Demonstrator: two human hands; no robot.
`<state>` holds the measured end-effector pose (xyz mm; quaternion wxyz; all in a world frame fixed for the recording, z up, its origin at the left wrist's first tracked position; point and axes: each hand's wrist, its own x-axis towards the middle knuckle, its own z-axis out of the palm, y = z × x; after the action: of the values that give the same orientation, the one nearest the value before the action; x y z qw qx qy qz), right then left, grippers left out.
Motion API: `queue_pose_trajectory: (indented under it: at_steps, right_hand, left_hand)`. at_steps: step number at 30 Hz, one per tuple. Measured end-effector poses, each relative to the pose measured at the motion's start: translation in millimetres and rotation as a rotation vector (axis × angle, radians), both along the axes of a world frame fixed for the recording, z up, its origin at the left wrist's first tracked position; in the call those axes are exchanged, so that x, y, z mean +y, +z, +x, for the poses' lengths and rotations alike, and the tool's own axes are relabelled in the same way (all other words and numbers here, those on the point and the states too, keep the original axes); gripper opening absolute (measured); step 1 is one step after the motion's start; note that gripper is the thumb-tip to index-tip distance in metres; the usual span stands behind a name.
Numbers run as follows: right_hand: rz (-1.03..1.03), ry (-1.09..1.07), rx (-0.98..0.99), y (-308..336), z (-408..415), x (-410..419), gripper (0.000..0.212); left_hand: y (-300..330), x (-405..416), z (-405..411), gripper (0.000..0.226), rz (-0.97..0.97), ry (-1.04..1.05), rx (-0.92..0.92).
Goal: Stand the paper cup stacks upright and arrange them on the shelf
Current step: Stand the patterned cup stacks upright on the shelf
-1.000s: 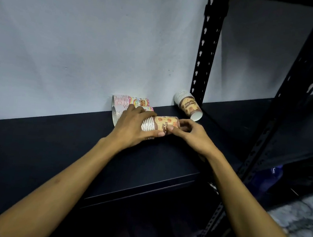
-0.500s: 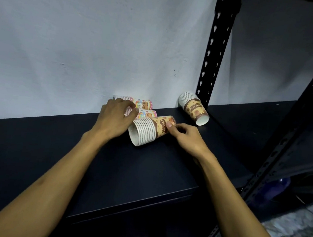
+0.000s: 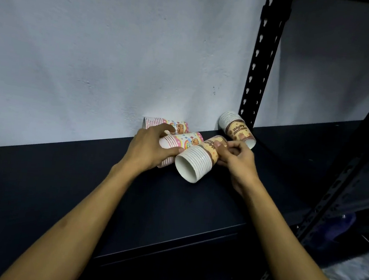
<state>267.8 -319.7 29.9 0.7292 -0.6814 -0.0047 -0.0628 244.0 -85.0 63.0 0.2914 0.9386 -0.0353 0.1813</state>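
Note:
Several paper cup stacks lie on their sides on the black shelf (image 3: 85, 189). My right hand (image 3: 236, 159) grips the bottom end of a brown-and-yellow stack (image 3: 197, 163), whose open mouth points toward me and is tilted up. My left hand (image 3: 151, 147) rests curled over a pink rainbow stack (image 3: 185, 140) beside it. Another pink stack (image 3: 169, 124) lies against the wall behind. A second brown stack (image 3: 236, 127) lies on its side by the upright post, untouched.
A black perforated shelf post (image 3: 261, 64) rises at the back right, and another post (image 3: 342, 187) slants down the right side. The white wall (image 3: 97, 54) backs the shelf. A blue object (image 3: 337, 222) and pale floor show below right.
The brown-and-yellow stack has swung round, so its open mouth now faces me and lifts. My left hand slid off it onto the pink stack; my right hand closed on its bottom end.

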Motion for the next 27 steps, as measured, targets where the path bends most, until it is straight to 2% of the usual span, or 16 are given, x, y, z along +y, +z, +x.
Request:
queue_pose_trajectory:
  at_steps: [4, 8, 11, 17, 22, 27]
  right_hand:
    - [-0.043, -0.107, -0.107, 7, -5, -13, 0.03]
    - [-0.151, -0.118, -0.241, 23, -12, -27, 0.036]
    - [-0.248, -0.077, -0.322, 39, -12, -37, 0.038]
    - [-0.405, 0.088, -0.402, 49, -7, -41, 0.052]
    - [-0.272, 0.234, -0.332, 41, 0, -35, 0.07]
    - [-0.188, 0.249, -0.313, 29, -3, -28, 0.067]
  left_hand:
    - [-5, -1, 2, 0.044, -0.303, -0.032, -0.015]
    - [-14, -3, 7, 0.055, -0.561, -0.119, 0.025]
    - [-18, -9, 7, 0.059, -0.663, -0.185, 0.054]
    - [-26, -13, 9, 0.071, -0.691, -0.288, 0.111]
    - [-26, -8, 9, 0.072, -0.672, -0.346, 0.177]
    - [-28, -6, 9, 0.077, -0.676, -0.378, 0.221]
